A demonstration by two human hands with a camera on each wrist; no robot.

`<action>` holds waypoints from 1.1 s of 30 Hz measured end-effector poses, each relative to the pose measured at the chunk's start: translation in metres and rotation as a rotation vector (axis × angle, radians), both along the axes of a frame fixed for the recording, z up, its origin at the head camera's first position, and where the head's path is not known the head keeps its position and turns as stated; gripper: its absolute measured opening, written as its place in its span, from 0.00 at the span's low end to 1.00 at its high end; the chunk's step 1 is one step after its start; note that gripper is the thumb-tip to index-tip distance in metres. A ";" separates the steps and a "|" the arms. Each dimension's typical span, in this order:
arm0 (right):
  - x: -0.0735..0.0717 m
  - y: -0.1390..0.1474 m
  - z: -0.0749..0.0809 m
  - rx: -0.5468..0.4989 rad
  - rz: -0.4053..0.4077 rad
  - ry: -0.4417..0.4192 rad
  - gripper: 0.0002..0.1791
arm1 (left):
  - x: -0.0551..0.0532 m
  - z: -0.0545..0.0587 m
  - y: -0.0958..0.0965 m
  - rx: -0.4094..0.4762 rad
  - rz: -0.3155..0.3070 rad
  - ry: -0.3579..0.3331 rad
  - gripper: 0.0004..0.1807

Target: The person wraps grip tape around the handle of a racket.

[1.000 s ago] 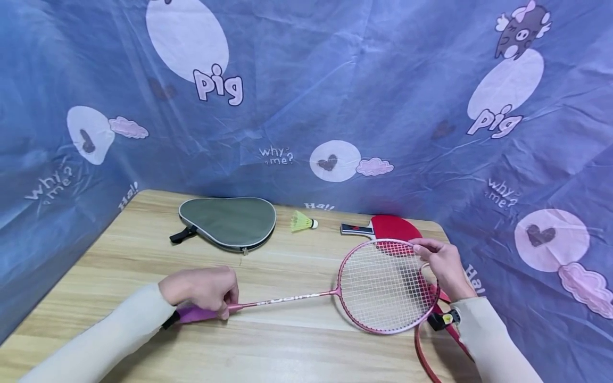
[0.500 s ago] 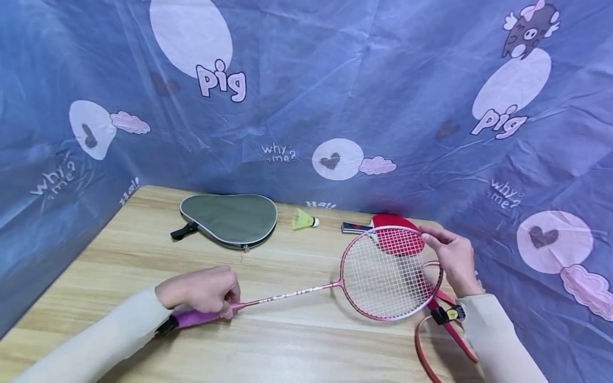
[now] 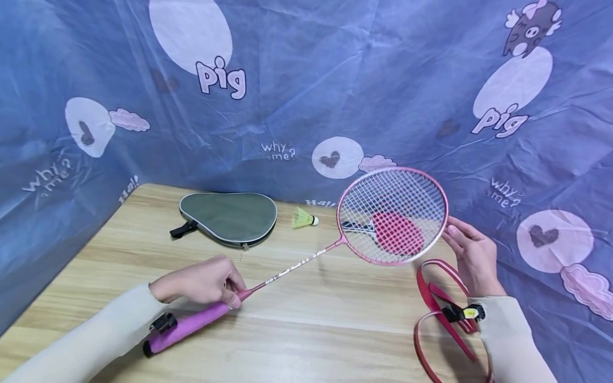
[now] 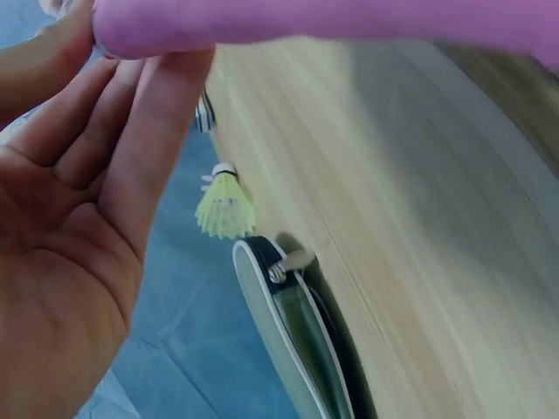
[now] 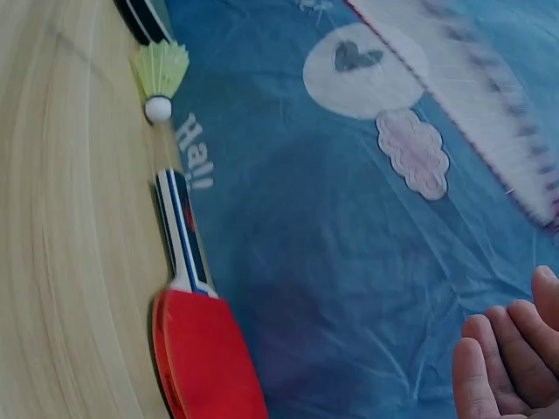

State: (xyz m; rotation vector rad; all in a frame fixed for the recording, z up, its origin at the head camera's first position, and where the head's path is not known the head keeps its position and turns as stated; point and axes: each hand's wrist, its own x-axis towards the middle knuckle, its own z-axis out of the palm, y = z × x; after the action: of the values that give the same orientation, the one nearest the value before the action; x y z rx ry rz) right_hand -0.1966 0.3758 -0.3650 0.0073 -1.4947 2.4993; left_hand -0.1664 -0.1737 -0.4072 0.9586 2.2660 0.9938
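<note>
My left hand [image 3: 203, 279] pinches a badminton racket [image 3: 297, 266] at the front of its purple grip [image 3: 191, 324]. In the left wrist view that grip [image 4: 349, 19] runs across the top, between thumb and fingers. The racket is tilted, its strung head raised above the table at right. Close to the head's right rim is my right hand [image 3: 474, 255], fingers loosely extended. The right wrist view shows this hand [image 5: 507, 358] holding nothing, with a gap to the racket head. Behind the strings lies a red table tennis paddle [image 3: 397, 234].
A green zipped paddle case [image 3: 234, 218] lies at the table's back left. Beside it rests a yellow shuttlecock [image 3: 304, 218]. A red looped strap [image 3: 452, 330] lies at the right, partly behind the right wrist. A blue printed cloth [image 3: 287, 106] hangs around the wooden table [image 3: 311, 340].
The racket head has risen and tilted up, now in front of the paddle. The right hand has let go of its rim and moved right. The left hand keeps its hold, showing more grip.
</note>
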 end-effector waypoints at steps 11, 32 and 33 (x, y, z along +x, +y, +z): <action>0.006 -0.034 0.006 0.125 0.100 0.029 0.13 | 0.011 0.001 0.017 0.248 0.019 -0.042 0.09; 0.047 -0.145 -0.026 0.667 0.354 -0.060 0.23 | 0.061 -0.017 0.078 0.716 0.316 -0.133 0.13; 0.051 -0.151 -0.029 0.697 0.370 -0.073 0.23 | 0.064 -0.019 0.082 0.725 0.337 -0.131 0.14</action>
State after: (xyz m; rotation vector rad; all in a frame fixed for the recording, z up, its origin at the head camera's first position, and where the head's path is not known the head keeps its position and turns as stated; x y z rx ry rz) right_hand -0.1456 0.2251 -0.3940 0.3378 -2.5068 2.0818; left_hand -0.1023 -0.0920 -0.4261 0.7374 2.0068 2.0446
